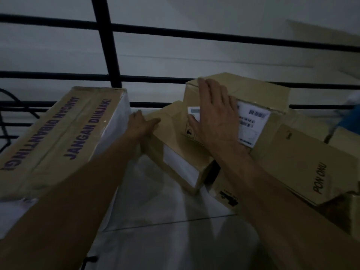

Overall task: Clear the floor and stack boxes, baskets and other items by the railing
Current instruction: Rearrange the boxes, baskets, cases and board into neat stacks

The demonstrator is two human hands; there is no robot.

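Four brown boxes sit on the white floor (175, 230) by the black railing (109, 55). Biggest is the long box (58, 133) at the left edge, with purple words. A flat box (303, 164) lies at the right. The right hand (216, 115) presses flat, fingers straight, on the labelled box (259, 98). That box rests tilted on the small box (175, 145), and the left hand (142, 123) grips this one's far corner.

The scene is dim and grainy with a cold grey cast, the black metal railing (175, 35) bows from wide-angle distortion, soft shadows lie on the pale tiled floor (175, 240) below it, and edges smear with blur.
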